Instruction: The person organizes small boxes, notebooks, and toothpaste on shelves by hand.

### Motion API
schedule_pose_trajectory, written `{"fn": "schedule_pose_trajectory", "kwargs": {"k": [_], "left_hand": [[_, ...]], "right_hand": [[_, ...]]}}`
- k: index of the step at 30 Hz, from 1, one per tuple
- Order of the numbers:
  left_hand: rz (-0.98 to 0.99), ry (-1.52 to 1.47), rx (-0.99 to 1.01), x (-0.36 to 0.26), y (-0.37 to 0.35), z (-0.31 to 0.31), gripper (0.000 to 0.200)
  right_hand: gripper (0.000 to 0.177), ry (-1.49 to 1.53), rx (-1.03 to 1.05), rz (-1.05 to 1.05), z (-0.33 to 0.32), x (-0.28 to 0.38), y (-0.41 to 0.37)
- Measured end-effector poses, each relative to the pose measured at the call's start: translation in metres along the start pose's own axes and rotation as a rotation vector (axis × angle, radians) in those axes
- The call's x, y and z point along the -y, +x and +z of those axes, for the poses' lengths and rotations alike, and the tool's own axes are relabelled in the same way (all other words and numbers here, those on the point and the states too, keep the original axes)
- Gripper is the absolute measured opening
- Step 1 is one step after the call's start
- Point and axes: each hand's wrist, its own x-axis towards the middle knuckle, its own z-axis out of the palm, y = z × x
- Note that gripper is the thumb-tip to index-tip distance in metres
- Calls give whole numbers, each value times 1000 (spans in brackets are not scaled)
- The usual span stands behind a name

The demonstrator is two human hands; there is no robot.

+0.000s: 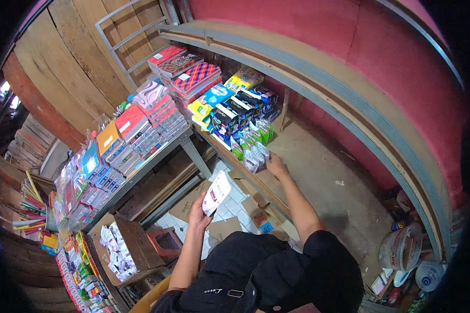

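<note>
My left hand (198, 214) is closed round the lower edge of a white packet (217, 192) with dark print, held up over the floor. My right hand (276, 166) reaches to the shelf, its fingers at the edge of a white packet (262, 151) that stands upright in a short row. The fingertips are partly hidden, but they look closed on that packet. Green packets (265, 130) stand just behind the white ones. Black-and-blue packs (225, 121) are lined up farther back on the same shelf.
Stacks of notebooks (196, 78) and boxed goods fill the table to the left. An open cardboard box (146, 249) of small white packets stands low at left. A wooden rail (318, 65) curves along the red wall. Clear plastic containers (400, 246) sit at lower right.
</note>
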Motion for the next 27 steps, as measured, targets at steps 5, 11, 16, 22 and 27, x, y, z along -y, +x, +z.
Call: {"fn": "schedule_pose_trajectory", "kwargs": {"k": [5, 11, 16, 22, 27], "left_hand": [[22, 53, -9, 11, 27, 36, 29], [222, 173, 5, 42, 75, 76, 26], [298, 282, -13, 79, 72, 124, 25], [208, 650, -38, 102, 81, 94, 22], [119, 758, -89, 101, 77, 65, 19]], "right_hand": [[40, -19, -43, 133, -28, 19, -37], [37, 1372, 459, 296, -54, 79, -100], [39, 1095, 186, 223, -34, 97, -115], [34, 1033, 104, 314, -50, 69, -124], [34, 769, -71, 182, -71, 22, -105]]}}
